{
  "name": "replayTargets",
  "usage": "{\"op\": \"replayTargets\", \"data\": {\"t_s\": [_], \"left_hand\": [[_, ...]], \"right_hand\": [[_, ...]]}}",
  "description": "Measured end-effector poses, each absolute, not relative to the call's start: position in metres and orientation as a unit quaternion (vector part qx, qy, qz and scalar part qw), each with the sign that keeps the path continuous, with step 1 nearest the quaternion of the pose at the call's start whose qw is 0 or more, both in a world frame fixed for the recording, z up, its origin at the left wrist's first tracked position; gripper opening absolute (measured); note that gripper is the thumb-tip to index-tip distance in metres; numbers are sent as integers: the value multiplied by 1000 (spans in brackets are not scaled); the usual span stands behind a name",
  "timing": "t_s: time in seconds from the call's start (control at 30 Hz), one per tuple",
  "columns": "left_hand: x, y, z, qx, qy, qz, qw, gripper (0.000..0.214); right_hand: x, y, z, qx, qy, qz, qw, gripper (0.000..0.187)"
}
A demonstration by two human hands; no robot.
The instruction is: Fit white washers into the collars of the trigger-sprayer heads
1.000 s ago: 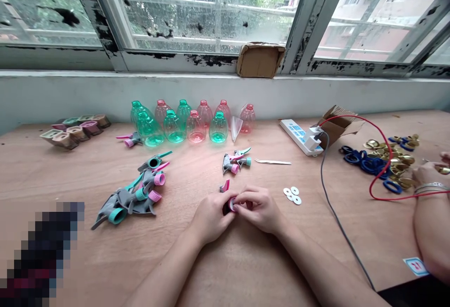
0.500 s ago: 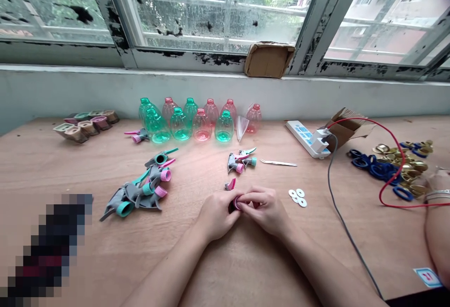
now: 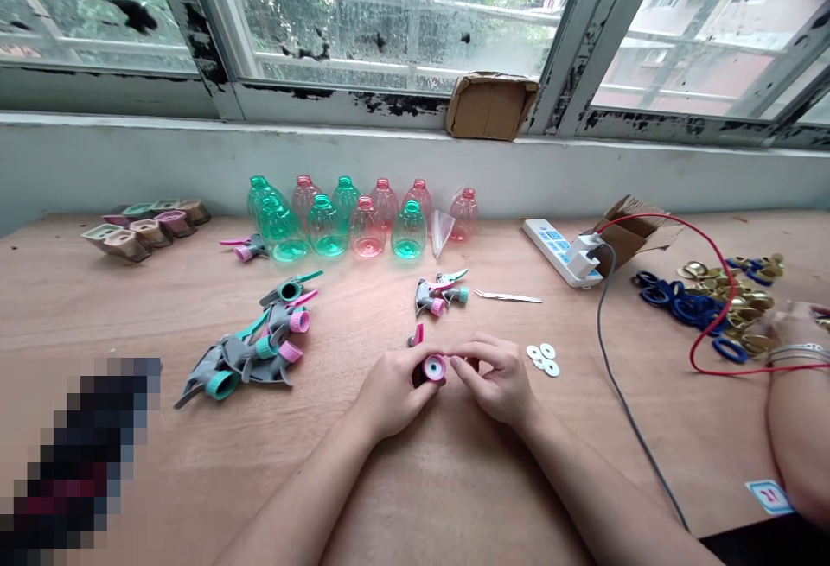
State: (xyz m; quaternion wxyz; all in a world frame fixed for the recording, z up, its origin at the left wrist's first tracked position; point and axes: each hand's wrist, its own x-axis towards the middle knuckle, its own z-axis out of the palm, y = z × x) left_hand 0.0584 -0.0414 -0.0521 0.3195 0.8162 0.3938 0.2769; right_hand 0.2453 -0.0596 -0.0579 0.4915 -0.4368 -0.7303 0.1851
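Observation:
My left hand (image 3: 389, 389) grips a grey spray trigger head (image 3: 432, 368) by its pink screw cap, the cap's open end facing me with a white disc inside. My right hand (image 3: 496, 380) is curled right beside the cap, fingertips pinched at its rim. Three white washers (image 3: 543, 358) lie just to the right of my right hand. Two finished trigger heads (image 3: 441, 293) and metal tweezers (image 3: 506, 296) lie a little farther back.
A pile of grey trigger heads (image 3: 250, 352) with pink and teal caps lies to the left. Green and pink bottles (image 3: 350, 220) stand in rows near the wall. A power strip (image 3: 563, 251), red and grey cables, blue rings and brass parts (image 3: 713, 302) lie right, by another person's hand (image 3: 794, 328).
My right fingers have drawn back from the cap's opening, so its inside with the white disc now shows. The cap has turned slightly toward me.

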Motion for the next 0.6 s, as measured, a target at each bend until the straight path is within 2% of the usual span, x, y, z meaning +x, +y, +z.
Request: {"op": "replayTargets", "data": {"t_s": [0.3,0.6], "left_hand": [[58,-42,-54,819,401,276,304,17],[43,-23,-53,771,485,353,217,39]], "right_hand": [[245,-61,-65,-344,-786,204,472,18],[251,-58,-61,-387,-762,190,484,13]]}}
